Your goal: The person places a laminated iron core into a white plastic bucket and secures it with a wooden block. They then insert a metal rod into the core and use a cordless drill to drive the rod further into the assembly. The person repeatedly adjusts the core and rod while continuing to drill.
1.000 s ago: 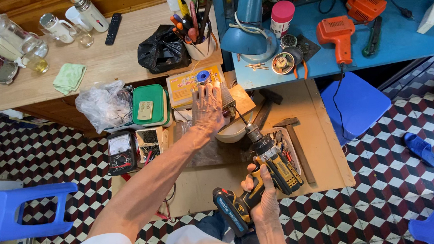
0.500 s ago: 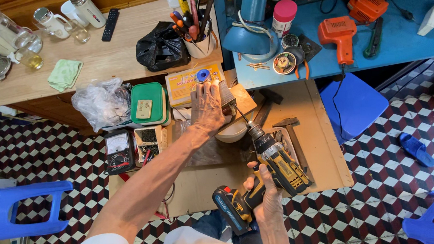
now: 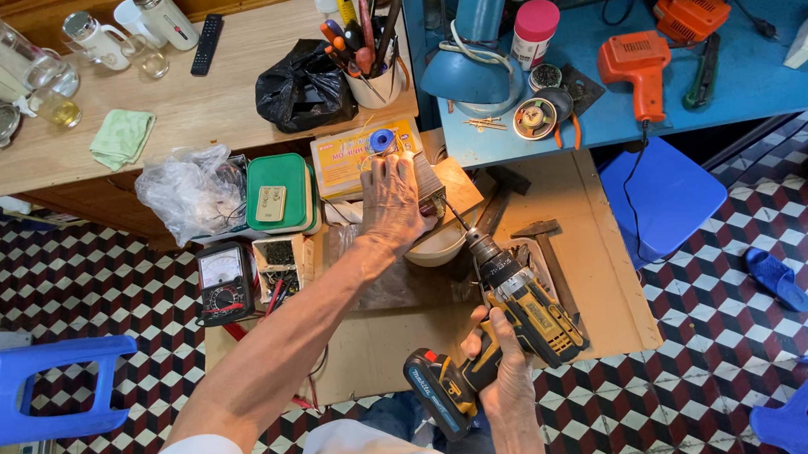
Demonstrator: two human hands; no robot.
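My left hand [image 3: 392, 202] presses flat on a small dark-and-brown block [image 3: 427, 184] that lies on the cardboard sheet [image 3: 605, 265], beside a white bowl [image 3: 440, 247]. My right hand [image 3: 505, 370] grips the handle of a yellow and black cordless drill [image 3: 520, 307]. The drill's bit points up and left at the block under my left hand. The drill's blue-black battery [image 3: 437, 393] sits near my lap.
A hammer [image 3: 550, 253] lies right of the drill. A multimeter [image 3: 223, 282], a green box [image 3: 279, 193] and a plastic bag [image 3: 189, 188] sit at left. An orange corded drill [image 3: 638, 69] rests on the blue bench [image 3: 762, 80]. Blue stools [image 3: 664, 195] stand around.
The drill has tilted slightly, its bit closer to the block. My left hand stays pressed on the block. The view has shifted a little.
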